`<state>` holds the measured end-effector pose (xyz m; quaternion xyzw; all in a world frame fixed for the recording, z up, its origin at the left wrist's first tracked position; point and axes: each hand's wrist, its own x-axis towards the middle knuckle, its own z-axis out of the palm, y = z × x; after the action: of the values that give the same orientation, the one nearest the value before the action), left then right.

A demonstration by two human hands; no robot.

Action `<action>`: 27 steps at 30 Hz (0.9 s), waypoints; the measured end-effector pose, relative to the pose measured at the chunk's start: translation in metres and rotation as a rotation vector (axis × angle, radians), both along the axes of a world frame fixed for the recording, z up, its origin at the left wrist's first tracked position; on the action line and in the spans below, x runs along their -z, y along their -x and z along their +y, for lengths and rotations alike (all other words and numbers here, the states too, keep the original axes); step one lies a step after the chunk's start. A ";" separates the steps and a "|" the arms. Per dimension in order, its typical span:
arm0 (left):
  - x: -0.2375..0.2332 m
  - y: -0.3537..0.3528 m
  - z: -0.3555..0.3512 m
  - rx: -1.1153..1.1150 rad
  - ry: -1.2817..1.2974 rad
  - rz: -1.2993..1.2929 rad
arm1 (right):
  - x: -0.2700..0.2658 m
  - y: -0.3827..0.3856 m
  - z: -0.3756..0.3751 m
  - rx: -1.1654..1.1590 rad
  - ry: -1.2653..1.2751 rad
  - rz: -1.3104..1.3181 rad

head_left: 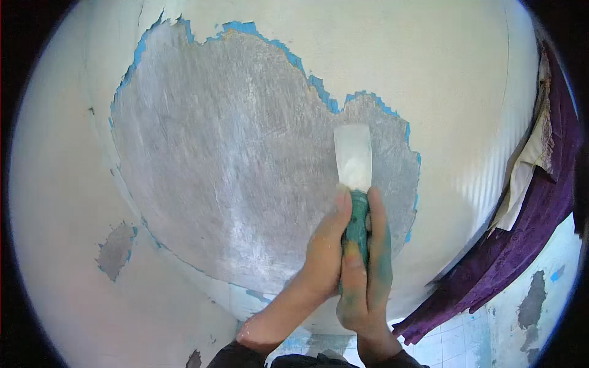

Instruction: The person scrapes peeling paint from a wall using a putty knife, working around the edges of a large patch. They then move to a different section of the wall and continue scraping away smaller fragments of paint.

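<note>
A scraper with a wide pale blade [354, 156] and a green handle points up the wall in the middle of the view. Around the left side of its handle my left hand [328, 248] is closed, thumb near the blade's base. My right hand [371, 270] grips the same handle from the right and below, with green stains on its fingers. Behind the blade lies a large bare grey patch [215, 141] edged with jagged blue and cream paint. Whether the blade tip touches the wall cannot be told.
Cream painted wall [448, 80] surrounds the patch. A purple cloth [521, 245] hangs at the right, with a pale cloth [527, 175] beside it. A smaller grey patch [116, 250] is at lower left. White tiles [451, 340] show at lower right.
</note>
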<state>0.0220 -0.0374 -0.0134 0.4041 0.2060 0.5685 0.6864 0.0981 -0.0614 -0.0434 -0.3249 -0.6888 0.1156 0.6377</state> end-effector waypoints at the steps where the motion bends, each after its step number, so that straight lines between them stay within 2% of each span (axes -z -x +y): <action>1: -0.002 -0.001 0.000 -0.034 0.026 -0.003 | 0.002 0.000 0.002 0.022 -0.011 -0.013; 4: -0.010 0.008 0.004 -0.011 -0.110 0.073 | -0.015 -0.001 0.008 -0.021 -0.157 -0.070; 7: 0.006 0.004 0.010 0.079 -0.005 -0.048 | -0.005 0.001 0.007 -0.007 -0.094 -0.047; 8: 0.005 0.002 0.005 -0.006 0.028 -0.022 | -0.002 0.001 0.009 -0.008 -0.097 -0.049; 11: -0.003 0.007 0.009 -0.037 -0.078 0.066 | -0.011 -0.001 0.009 -0.034 -0.079 -0.051; 12: -0.002 0.010 0.011 0.057 -0.045 0.009 | -0.005 -0.003 0.013 -0.042 -0.089 -0.057; 14: 0.009 0.001 0.006 0.014 0.007 -0.029 | 0.015 -0.007 0.013 -0.003 -0.099 -0.091; 16: 0.006 -0.001 0.002 -0.032 0.008 -0.046 | 0.012 0.001 0.016 -0.039 -0.122 -0.016; 19: 0.005 0.010 0.017 0.103 -0.139 -0.024 | -0.013 -0.002 0.004 -0.046 -0.050 -0.046; 20: 0.005 0.010 0.015 0.107 -0.093 -0.029 | -0.010 0.000 0.007 -0.043 -0.102 -0.038; 22: 0.010 0.003 0.003 0.016 -0.023 -0.004 | 0.013 0.006 0.006 -0.021 -0.066 0.026; 24: 0.002 -0.002 0.003 -0.070 0.060 -0.015 | 0.009 0.002 0.012 -0.044 -0.105 0.000; 27: 0.002 0.013 0.017 0.185 -0.042 -0.069 | -0.014 0.002 0.002 -0.035 -0.083 -0.048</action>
<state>0.0091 -0.0204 -0.0152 0.4156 0.1322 0.5204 0.7341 0.0959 -0.0593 -0.0294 -0.2889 -0.7136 0.0900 0.6319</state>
